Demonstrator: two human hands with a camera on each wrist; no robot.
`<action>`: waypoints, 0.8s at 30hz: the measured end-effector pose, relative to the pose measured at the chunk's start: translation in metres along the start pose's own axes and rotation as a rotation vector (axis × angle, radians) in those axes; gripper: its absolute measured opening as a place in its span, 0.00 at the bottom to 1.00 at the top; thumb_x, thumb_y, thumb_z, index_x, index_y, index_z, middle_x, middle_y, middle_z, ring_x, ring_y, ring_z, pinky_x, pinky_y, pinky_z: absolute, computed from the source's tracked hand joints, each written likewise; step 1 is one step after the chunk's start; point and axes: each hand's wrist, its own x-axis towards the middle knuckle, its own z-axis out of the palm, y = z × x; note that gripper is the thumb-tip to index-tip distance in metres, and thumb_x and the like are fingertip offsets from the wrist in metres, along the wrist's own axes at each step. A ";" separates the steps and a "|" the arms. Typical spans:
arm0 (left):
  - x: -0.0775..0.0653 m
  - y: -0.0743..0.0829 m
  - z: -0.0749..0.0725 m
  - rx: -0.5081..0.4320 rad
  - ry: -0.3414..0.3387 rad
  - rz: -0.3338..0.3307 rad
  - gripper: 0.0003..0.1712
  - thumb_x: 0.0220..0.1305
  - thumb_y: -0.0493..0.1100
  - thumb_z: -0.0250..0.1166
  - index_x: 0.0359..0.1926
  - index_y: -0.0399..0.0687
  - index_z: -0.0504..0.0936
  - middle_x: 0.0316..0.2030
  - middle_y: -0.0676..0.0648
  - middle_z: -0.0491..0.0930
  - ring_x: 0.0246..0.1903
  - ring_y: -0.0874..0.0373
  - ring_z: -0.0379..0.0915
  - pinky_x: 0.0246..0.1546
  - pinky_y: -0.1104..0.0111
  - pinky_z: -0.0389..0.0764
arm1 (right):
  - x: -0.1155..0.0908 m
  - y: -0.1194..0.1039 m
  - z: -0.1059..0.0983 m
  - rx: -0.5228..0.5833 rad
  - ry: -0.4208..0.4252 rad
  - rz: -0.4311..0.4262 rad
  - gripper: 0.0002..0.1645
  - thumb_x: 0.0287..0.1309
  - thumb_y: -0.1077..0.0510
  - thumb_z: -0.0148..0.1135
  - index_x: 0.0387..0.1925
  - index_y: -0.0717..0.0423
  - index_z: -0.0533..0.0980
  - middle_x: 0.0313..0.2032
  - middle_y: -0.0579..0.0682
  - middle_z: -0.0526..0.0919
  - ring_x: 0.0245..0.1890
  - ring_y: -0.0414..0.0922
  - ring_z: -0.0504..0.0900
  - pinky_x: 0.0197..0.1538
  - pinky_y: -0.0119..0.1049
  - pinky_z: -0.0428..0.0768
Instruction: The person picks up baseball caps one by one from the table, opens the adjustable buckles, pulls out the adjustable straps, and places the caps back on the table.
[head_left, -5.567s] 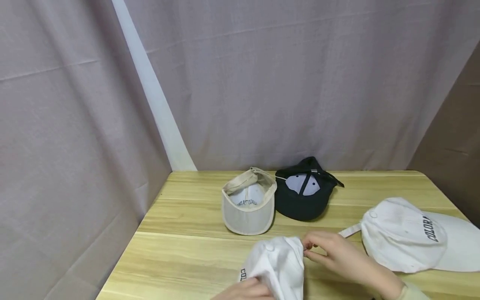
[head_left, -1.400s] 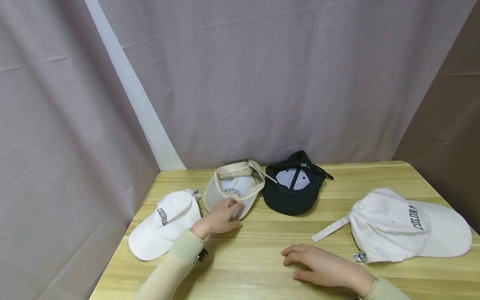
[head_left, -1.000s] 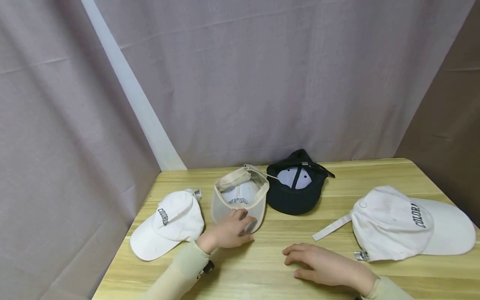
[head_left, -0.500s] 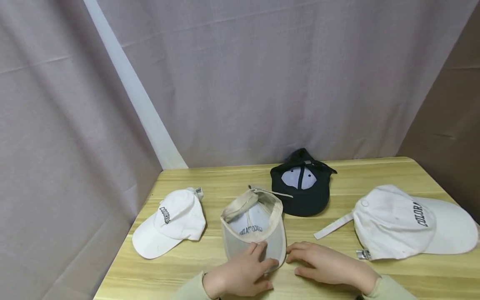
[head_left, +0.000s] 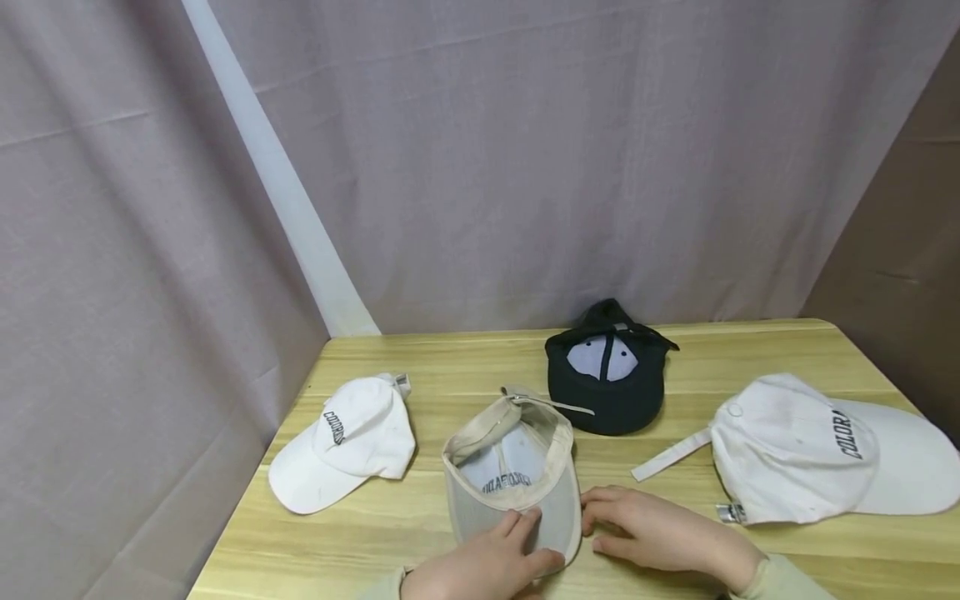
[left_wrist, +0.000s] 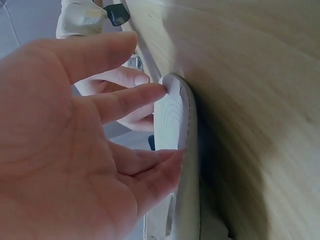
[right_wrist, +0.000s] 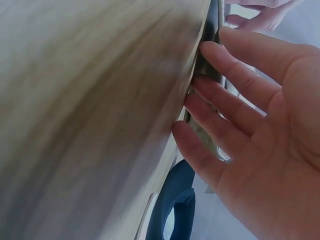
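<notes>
A beige baseball cap (head_left: 558,517) lies upside down on the table with its brim toward me, the lettering inside its crown showing. My left hand (head_left: 480,571) rests its fingertips on the brim; in the left wrist view, the left hand (left_wrist: 75,145) touches the brim (left_wrist: 172,112) with its thumb held apart. My right hand (head_left: 648,527) lies on the table just right of the brim, fingers loosely bent, holding nothing. In the right wrist view, the right hand's fingertips (right_wrist: 202,85) are at the table surface. The beige cap's loose strap (head_left: 573,407) points right.
A white cap (head_left: 367,429) sits at the left of the wooden table (head_left: 300,567). An upturned black cap (head_left: 600,404) stands at the back, behind the beige one. Another white cap (head_left: 787,454), its strap (head_left: 671,454) undone, is at the right. A curtain (head_left: 525,167) hangs behind.
My left hand has drawn the beige cap from beside the black one toward me. Earlier, both hands worked on a white cap, which now sits at the left. My right hand has barely moved lately.
</notes>
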 end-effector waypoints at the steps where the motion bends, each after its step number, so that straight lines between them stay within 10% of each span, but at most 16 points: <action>1: -0.001 -0.001 0.000 -0.016 0.010 0.005 0.22 0.73 0.56 0.58 0.66 0.70 0.73 0.70 0.45 0.64 0.60 0.57 0.64 0.51 0.70 0.75 | 0.000 0.000 0.000 0.002 -0.001 0.000 0.06 0.67 0.52 0.63 0.41 0.35 0.76 0.56 0.42 0.79 0.56 0.43 0.78 0.55 0.42 0.78; 7: -0.011 -0.010 -0.006 -0.211 0.101 0.002 0.20 0.74 0.58 0.57 0.62 0.62 0.78 0.61 0.58 0.74 0.54 0.65 0.69 0.52 0.71 0.75 | -0.001 0.001 0.000 0.005 -0.003 -0.002 0.06 0.69 0.51 0.62 0.45 0.38 0.78 0.54 0.41 0.80 0.54 0.41 0.79 0.53 0.42 0.79; 11: -0.023 -0.015 -0.010 -0.188 0.294 -0.041 0.18 0.73 0.53 0.59 0.59 0.56 0.80 0.55 0.58 0.78 0.54 0.65 0.73 0.52 0.69 0.77 | -0.002 0.001 -0.004 -0.014 0.045 0.101 0.07 0.68 0.51 0.62 0.46 0.43 0.81 0.46 0.36 0.81 0.46 0.37 0.81 0.48 0.42 0.80; 16: -0.030 -0.035 -0.017 -0.084 0.558 -0.134 0.15 0.69 0.48 0.63 0.54 0.50 0.82 0.51 0.52 0.81 0.51 0.57 0.77 0.50 0.62 0.80 | 0.010 -0.001 -0.017 -0.105 0.200 0.233 0.08 0.65 0.54 0.65 0.44 0.48 0.83 0.42 0.39 0.84 0.44 0.41 0.83 0.47 0.45 0.82; 24: -0.015 -0.082 -0.030 -0.121 0.696 -0.292 0.19 0.66 0.44 0.67 0.56 0.46 0.80 0.53 0.46 0.80 0.51 0.51 0.76 0.50 0.56 0.80 | 0.057 0.002 -0.042 -0.108 0.508 0.283 0.07 0.63 0.58 0.67 0.43 0.51 0.81 0.42 0.44 0.83 0.45 0.45 0.84 0.49 0.46 0.80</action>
